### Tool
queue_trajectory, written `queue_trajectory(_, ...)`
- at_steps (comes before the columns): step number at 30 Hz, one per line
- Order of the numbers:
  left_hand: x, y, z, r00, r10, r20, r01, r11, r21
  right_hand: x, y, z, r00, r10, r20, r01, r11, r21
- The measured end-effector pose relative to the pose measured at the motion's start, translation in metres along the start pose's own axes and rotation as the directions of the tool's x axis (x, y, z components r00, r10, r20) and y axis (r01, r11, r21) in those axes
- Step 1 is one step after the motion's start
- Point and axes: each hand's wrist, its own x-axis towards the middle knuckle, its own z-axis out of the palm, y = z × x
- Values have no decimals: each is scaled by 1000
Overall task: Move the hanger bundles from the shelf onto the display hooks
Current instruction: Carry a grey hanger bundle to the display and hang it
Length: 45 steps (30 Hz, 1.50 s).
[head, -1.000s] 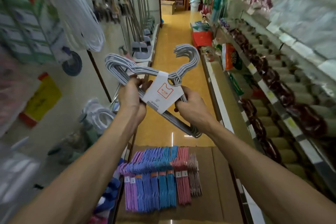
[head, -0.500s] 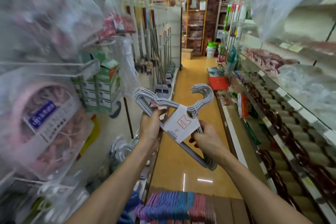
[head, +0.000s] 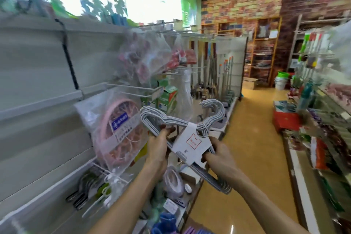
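Note:
A bundle of white hangers [head: 214, 114] with a white paper band sits in front of my chest, tilted, hooks pointing up and right. My left hand [head: 158, 147] grips the bundle's left shoulder. My right hand [head: 220, 155] holds its lower bar just under the band. A white display hook [head: 133, 87] juts out from the left wall panel, up and left of the bundle, with a price tag at its tip. Below it hangs a bagged pink round rack [head: 118, 133]. Coloured hanger bundles [head: 191, 231] peek in at the bottom edge.
Left shelving [head: 38, 104] carries bagged goods, clips and boxes; mops and brooms [head: 210, 80] hang further along. The yellow aisle floor [head: 252, 138] runs ahead to a brick wall. Shelves of packaged goods [head: 326, 138] line the right side.
My view has swung up and to the left, from the aisle and the coloured bundles toward the left wall hooks. Both hands keep their hold and the bundle has risen with them.

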Motion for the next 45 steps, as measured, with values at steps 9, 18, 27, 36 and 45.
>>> queue_trajectory(9, -83, 47, -61, 982, 69, -175, -88, 991, -102, -45, -48, 34, 960, -160, 231, 156, 987, 35)
queue_trajectory(18, -160, 101, -124, 907, 213, -364, -263, 961, -91, -95, -107, 87, 897, -287, 336, 261, 958, 119)
queue_trajectory(27, -220, 168, -185, 775, 415, -476, -460, 888, 26, -136, -180, 142, 786, -435, 440, 395, 900, 183)
queue_trajectory(36, -272, 250, -263, 688, 470, -553, -505, 857, 101, -180, -264, 204, 691, -577, 435, 518, 815, 258)
queue_trajectory(45, -320, 299, -330, 600, 485, -636, -540, 832, 124, -219, -323, 272, 592, -633, 499, 531, 772, 349)
